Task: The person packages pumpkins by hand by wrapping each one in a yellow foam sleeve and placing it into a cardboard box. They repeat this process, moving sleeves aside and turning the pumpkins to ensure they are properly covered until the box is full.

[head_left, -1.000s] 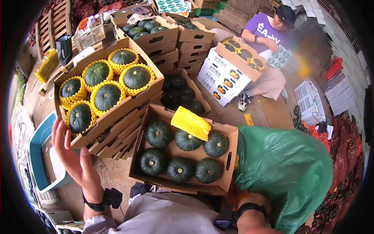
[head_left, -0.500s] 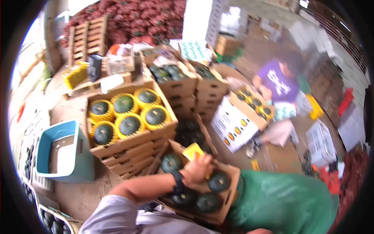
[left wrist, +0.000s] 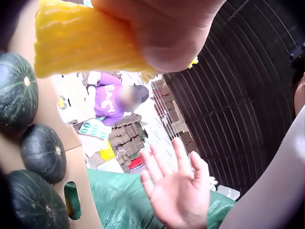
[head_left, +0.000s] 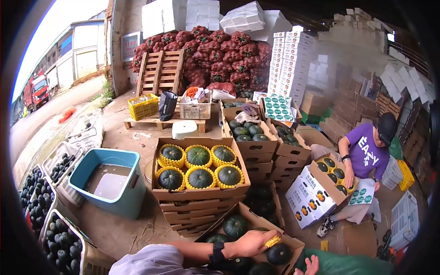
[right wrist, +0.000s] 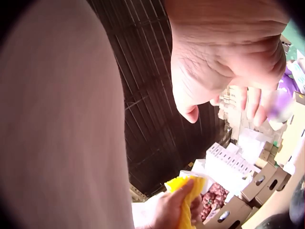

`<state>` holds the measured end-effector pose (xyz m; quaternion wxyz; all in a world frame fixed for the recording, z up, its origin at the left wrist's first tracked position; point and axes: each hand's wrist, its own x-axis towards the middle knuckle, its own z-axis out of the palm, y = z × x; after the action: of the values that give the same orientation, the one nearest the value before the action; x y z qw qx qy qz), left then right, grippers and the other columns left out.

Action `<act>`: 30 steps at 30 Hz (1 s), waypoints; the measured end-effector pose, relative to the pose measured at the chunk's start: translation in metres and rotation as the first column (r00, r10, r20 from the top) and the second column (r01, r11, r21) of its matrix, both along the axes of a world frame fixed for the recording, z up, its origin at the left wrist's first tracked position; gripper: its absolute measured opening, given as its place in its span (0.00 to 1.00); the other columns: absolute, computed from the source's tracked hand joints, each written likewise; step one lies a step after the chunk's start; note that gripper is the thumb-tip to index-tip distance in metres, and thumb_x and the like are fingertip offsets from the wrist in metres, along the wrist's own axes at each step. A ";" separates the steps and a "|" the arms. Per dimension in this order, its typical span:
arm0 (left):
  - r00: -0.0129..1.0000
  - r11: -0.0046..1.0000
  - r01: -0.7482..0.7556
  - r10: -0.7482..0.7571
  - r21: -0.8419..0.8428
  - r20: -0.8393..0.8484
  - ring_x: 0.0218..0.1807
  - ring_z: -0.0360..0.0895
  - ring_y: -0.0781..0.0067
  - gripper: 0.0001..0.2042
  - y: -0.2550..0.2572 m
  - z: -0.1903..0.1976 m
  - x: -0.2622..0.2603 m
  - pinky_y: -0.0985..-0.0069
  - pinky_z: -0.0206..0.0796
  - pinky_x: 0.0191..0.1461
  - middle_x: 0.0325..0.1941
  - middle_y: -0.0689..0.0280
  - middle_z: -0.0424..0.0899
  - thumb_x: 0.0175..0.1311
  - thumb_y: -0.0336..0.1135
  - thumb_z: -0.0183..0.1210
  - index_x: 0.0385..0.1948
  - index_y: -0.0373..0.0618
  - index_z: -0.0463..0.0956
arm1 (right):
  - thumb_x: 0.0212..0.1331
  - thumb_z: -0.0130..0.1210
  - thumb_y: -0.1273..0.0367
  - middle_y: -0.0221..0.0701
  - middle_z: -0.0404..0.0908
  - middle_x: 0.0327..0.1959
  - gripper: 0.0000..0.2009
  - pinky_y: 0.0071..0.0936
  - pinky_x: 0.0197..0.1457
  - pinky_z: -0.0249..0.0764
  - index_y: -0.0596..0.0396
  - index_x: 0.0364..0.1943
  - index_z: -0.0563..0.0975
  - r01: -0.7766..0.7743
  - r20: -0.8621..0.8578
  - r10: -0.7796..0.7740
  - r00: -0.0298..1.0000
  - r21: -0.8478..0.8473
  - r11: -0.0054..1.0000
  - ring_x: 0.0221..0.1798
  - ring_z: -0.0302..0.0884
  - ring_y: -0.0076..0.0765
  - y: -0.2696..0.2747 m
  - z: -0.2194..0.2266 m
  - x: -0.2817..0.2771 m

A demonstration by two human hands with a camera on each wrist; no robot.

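Holding a soft-looking, bumpy yellow net [head_left: 273, 241], the L grip [head_left: 250, 244] has its fingers curled round it, over a brown cardboard box [left wrist: 78, 164] w/ round, dark-green squashes [head_left: 235, 227] inside. The R grip [left wrist: 178, 198] is let go, w/ fingers spread, near a shiny, wrinkly green sheet [left wrist: 116, 191]. On a stack nearby, a 2nd box [head_left: 197, 193] has 6 net-wrapped squashes [head_left: 199, 177], 2 rows of 3.

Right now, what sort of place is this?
Probably a produce packing shed: open cardboard boxes of green squash, many red net sacks piled high, and a wooden pallet standing in front of them.
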<state>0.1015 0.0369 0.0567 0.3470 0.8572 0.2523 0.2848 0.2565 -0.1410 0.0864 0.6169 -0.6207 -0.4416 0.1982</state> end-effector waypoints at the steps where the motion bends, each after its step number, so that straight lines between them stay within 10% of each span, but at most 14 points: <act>1: 1.000 1.000 -0.018 0.018 -0.021 0.019 0.43 0.77 0.45 0.22 0.001 0.003 -0.003 0.58 0.70 0.44 0.42 0.53 0.80 0.54 0.27 0.54 0.53 0.52 0.66 | 0.62 0.51 0.70 0.47 0.55 0.67 0.31 0.37 0.62 0.66 0.59 0.67 0.52 0.020 0.066 -0.020 0.998 0.000 1.000 0.66 0.60 0.47 0.001 -0.013 0.003; 7: 0.849 0.904 -0.389 0.427 -0.178 0.311 0.38 0.80 0.58 0.15 0.018 0.030 -0.013 0.69 0.71 0.43 0.36 0.56 0.80 0.66 0.33 0.53 0.52 0.47 0.67 | 0.59 0.57 0.64 0.53 0.45 0.71 0.38 0.46 0.68 0.57 0.58 0.69 0.49 0.162 0.535 -0.050 0.843 -0.166 0.973 0.71 0.48 0.61 0.008 -0.052 0.003; 9: 0.743 0.871 -0.225 0.443 -0.436 0.502 0.43 0.70 0.74 0.25 0.019 0.006 -0.017 0.77 0.66 0.48 0.43 0.64 0.69 0.57 0.24 0.51 0.58 0.46 0.58 | 0.55 0.57 0.68 0.46 0.51 0.70 0.35 0.45 0.67 0.57 0.56 0.67 0.55 0.211 0.349 -0.143 0.926 -0.167 0.963 0.70 0.53 0.52 0.009 -0.058 -0.004; 15: 0.619 0.712 -0.112 0.596 -0.693 0.512 0.42 0.70 0.73 0.22 0.021 -0.026 -0.031 0.76 0.67 0.47 0.43 0.64 0.68 0.50 0.21 0.47 0.50 0.48 0.57 | 0.54 0.50 0.73 0.38 0.42 0.74 0.39 0.50 0.69 0.52 0.49 0.71 0.46 0.199 0.054 -0.192 0.980 -0.227 0.953 0.75 0.42 0.48 -0.001 -0.081 0.006; 27: 0.718 0.738 -0.136 0.533 -0.661 0.447 0.45 0.73 0.80 0.12 0.022 -0.019 -0.040 0.80 0.66 0.49 0.43 0.71 0.78 0.65 0.30 0.57 0.49 0.42 0.72 | 0.57 0.46 0.72 0.34 0.46 0.74 0.33 0.42 0.65 0.60 0.51 0.70 0.50 0.200 -0.081 -0.212 0.974 -0.131 0.971 0.73 0.51 0.45 -0.003 -0.085 0.015; 30: 0.676 0.787 -0.211 0.547 -0.580 0.495 0.56 0.73 0.71 0.19 0.006 -0.007 -0.078 0.72 0.65 0.58 0.55 0.63 0.75 0.71 0.33 0.48 0.61 0.39 0.64 | 0.54 0.52 0.66 0.37 0.49 0.73 0.36 0.40 0.62 0.62 0.53 0.69 0.51 0.266 -0.156 -0.275 0.949 -0.077 0.961 0.70 0.56 0.45 -0.043 -0.078 0.018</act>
<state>0.0233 0.0429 0.0500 0.5416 0.5191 0.3585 0.5555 0.2741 -0.1836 0.0081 0.6555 -0.6734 -0.2939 0.1744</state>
